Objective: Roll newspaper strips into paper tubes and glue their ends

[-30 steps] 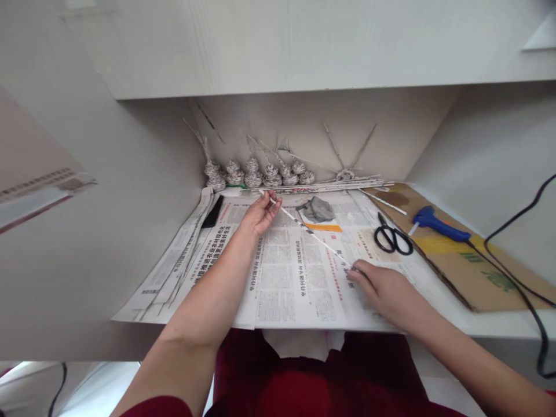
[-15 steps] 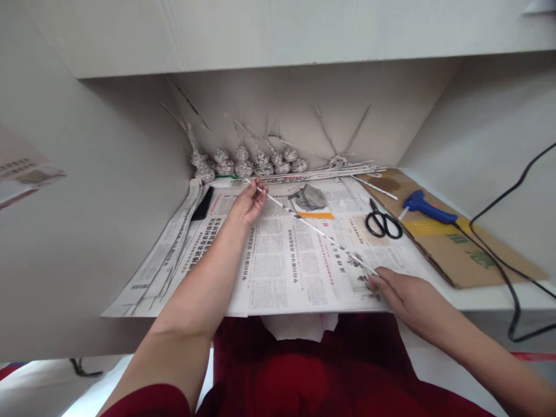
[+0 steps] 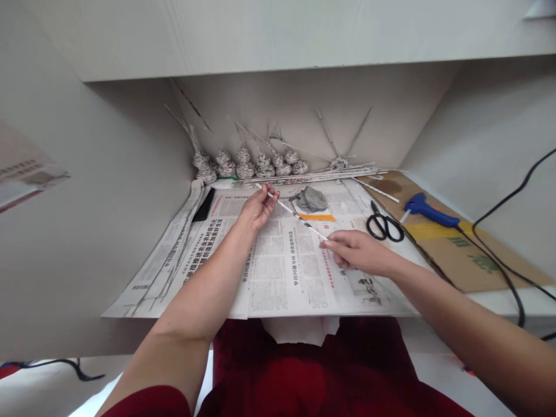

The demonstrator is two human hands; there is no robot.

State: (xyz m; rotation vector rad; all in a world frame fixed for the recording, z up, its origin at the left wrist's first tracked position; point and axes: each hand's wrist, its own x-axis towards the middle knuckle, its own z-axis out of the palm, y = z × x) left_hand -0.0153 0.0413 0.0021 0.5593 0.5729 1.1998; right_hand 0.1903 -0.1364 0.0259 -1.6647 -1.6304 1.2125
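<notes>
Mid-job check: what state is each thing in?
Paper rod: held slanting
Left hand: pinching paper rod
Right hand: pinching paper rod
Newspaper: spread flat
Scissors: on newspaper, opening unclear
Cardboard: lying flat
Glue gun: lying on cardboard
Grey bundle: crumpled
Black slab: lying flat
Woven paper gourds: standing

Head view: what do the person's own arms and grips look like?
Each grip is a bare hand: left hand, right hand. No gloves or watch show. The left arm wears a short, dark red sleeve; no sleeve shows on the right arm.
</notes>
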